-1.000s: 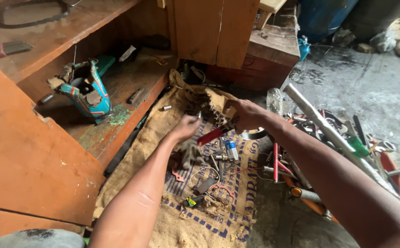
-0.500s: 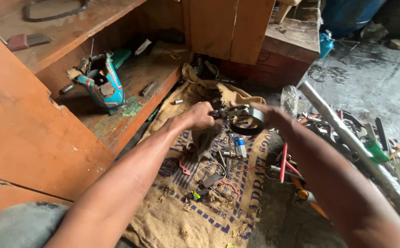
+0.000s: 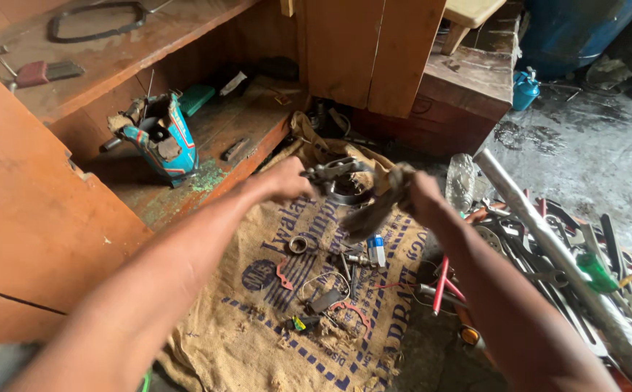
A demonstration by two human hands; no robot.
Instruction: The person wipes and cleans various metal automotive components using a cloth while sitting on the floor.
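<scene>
- Near the centre of the frame, slightly above the middle, the left hand [image 3: 281,181] and the right hand [image 3: 419,197] hold a dark metal part [image 3: 338,178] between them, lifted clear of the burlap sack [image 3: 258,319] spread on the floor.
- The left hand's fingers are closed on the part's left end. The right hand is closed around a dark rag [image 3: 378,207], which hangs down from the part's right side.
- The part looks like a rigid casting with a ring-shaped section. I judge it stiff, fairly heavy for its size, and probably greasy, so slippery to bare fingers. The rag, soft and limp, gives the surer grip. The ring's rim and the bracket-like left end look like the best places to take hold.
- On the sack below lie small pieces: a metal ring [image 3: 298,244], a blue-and-white tube [image 3: 376,250], red gaskets [image 3: 285,274], and bolts.
- At the right of the frame a long grey pipe [image 3: 541,232] lies across a heap of spanners and tools.
- At upper left a blue power tool [image 3: 162,141] lies on a worn wooden shelf [image 3: 243,138].
</scene>
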